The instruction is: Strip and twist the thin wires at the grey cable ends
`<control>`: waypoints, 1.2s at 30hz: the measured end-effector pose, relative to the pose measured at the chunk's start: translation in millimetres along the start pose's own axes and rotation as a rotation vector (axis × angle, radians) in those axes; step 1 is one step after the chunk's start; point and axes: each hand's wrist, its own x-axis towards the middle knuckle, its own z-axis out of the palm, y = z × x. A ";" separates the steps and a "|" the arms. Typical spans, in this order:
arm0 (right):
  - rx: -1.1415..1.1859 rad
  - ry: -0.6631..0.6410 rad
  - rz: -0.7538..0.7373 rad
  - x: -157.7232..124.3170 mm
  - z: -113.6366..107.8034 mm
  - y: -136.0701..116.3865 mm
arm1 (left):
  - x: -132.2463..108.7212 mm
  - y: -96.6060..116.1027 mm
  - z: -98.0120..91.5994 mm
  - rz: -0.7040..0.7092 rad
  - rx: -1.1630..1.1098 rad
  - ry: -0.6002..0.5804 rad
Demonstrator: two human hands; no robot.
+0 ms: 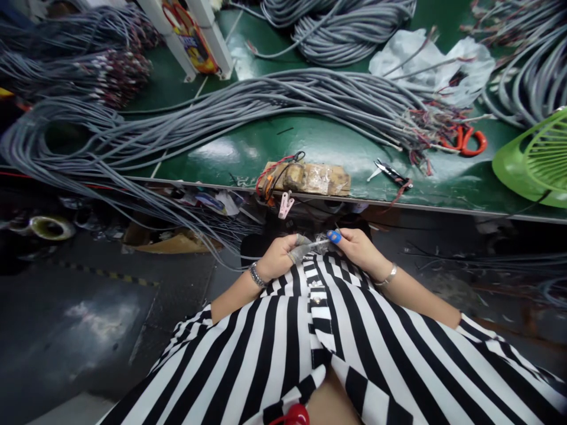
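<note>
My left hand (280,256) and my right hand (359,248) meet close to my body, below the edge of the green workbench (319,144). Both are closed on a short grey cable end (310,248) stretched between them. My left fingers, wrapped in grey tape, pinch its left part. A blue cap on my right thumb (334,236) presses its right part. Each wrist wears a bracelet. My black-and-white striped top fills the bottom of the view.
Long bundles of grey cable (230,112) lie across the bench and hang off its left side. A taped wooden block with wires (305,177), small pliers (390,173), orange-handled cutters (467,140), a green fan (535,156) and a white bag (434,59) sit on it.
</note>
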 end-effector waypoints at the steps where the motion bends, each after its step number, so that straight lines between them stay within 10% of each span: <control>1: -0.154 0.046 -0.073 -1.0 -5.3 -3.0 | 0.1 0.0 -0.1 -0.010 0.022 0.022; 9: -0.958 0.376 -0.534 -17.1 -32.0 -28.6 | -0.4 2.6 -5.3 -0.054 0.139 0.111; 36: -0.901 0.268 -0.512 -8.3 -19.6 -17.9 | -2.2 7.4 -1.0 -0.017 0.124 0.085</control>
